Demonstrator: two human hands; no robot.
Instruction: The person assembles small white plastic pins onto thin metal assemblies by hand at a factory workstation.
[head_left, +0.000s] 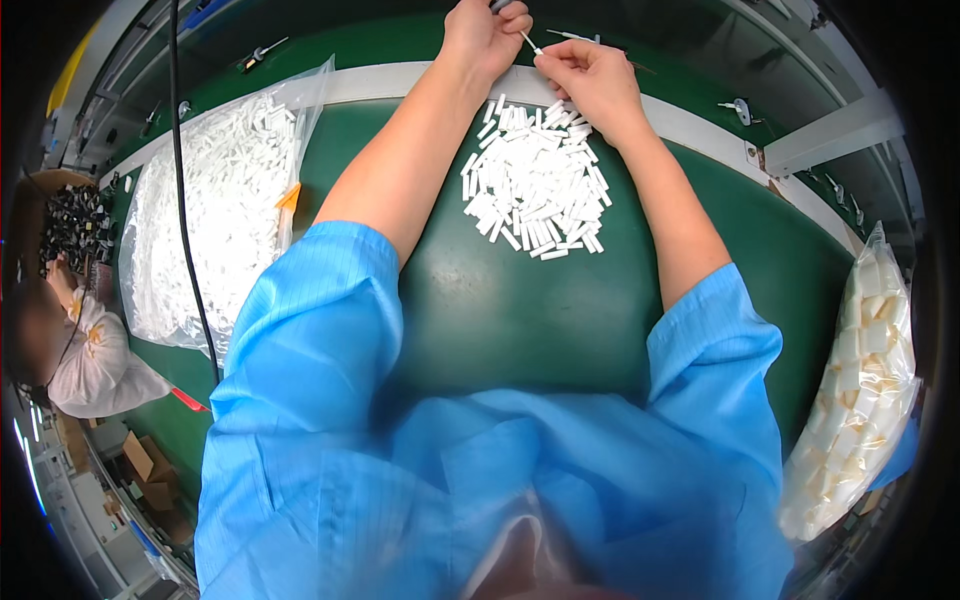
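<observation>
White cylindrical pieces (535, 180) lie in a loose heap on the green bench (540, 330) in front of you; each is short, slim and straight, and they overlap at many angles. Your left hand (485, 40) is closed around a grey item (500, 5), and a thin pale rod (530, 41) extends from it toward your right hand (600, 88), whose thumb and forefinger are pinched at the rod's end. To your left, a clear plastic bag (318, 92) holds many more small white pieces; an orange tag (289, 197) shows at its edge. To your right, a second clear bag (877, 245) contains cream-white blocks. At far left, a brown box (62, 179) contains dark parts (75, 225), with a co-worker's hand (62, 277) at its edge. The top of the view cuts off the grey item, so its full form cannot be determined. Your fingers partly hide the rod's end; whether a white piece sits on it cannot be confirmed.
</observation>
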